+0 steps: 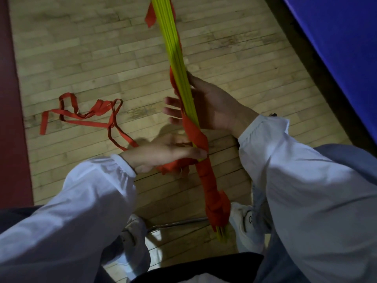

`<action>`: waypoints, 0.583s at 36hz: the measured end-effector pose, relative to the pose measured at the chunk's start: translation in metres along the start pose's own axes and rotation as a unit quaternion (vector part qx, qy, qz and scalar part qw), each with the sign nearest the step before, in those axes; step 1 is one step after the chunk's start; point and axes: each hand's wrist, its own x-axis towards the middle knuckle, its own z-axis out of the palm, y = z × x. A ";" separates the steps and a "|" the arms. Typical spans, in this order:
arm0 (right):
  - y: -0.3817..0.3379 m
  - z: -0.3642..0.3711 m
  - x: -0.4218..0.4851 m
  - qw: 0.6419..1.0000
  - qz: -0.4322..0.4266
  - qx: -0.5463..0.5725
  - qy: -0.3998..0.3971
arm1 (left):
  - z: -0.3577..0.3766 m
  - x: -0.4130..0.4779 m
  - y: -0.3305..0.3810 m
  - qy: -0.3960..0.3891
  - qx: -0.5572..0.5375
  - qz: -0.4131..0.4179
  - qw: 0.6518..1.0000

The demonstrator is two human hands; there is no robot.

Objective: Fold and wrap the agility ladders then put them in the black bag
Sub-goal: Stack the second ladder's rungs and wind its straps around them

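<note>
a seated person in white sleeves point(85, 203) is working over a wooden floor point(81, 58), with white shoes point(246, 227) showing at the bottom of the frame and a metal bar point(179, 222) between them. a bundle of yellow rungs point(179, 64) is running from bottom centre up out of the top edge, its lower end poking out beside the right shoe. a red strap point(206, 176) is spiralling tightly round the lower part of the bundle. just above that, at centre frame, the left hand point(163, 154) is gripping a bunched length of the strap, fingers curled round it and thumb pressing on the bundle. higher up, the right hand point(212, 107) is clasping the rungs, its fingers point(171, 109) wrapping round to the left side. the loose tail of the strap is trailing from the left hand across the floor at centre left. a blue mat point(336, 37) is filling the upper right corner.
</note>
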 end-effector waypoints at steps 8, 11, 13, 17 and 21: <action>-0.001 0.008 -0.005 0.992 0.021 0.019 -0.122 | 0.006 -0.004 0.005 -0.024 -0.014 0.046 0.999; 0.002 0.011 -0.006 0.981 0.035 0.069 -0.179 | 0.010 -0.007 0.010 -0.049 -0.059 0.054 0.996; 0.003 0.012 -0.006 0.976 0.036 0.102 -0.187 | 0.011 -0.009 0.012 -0.059 -0.072 0.050 0.994; 0.002 0.016 -0.012 0.986 0.008 0.092 -0.137 | 0.009 -0.007 0.009 -0.079 -0.072 0.037 0.994; 0.002 0.022 -0.015 0.995 -0.002 0.069 -0.079 | 0.006 -0.006 0.001 -0.055 -0.029 0.008 0.998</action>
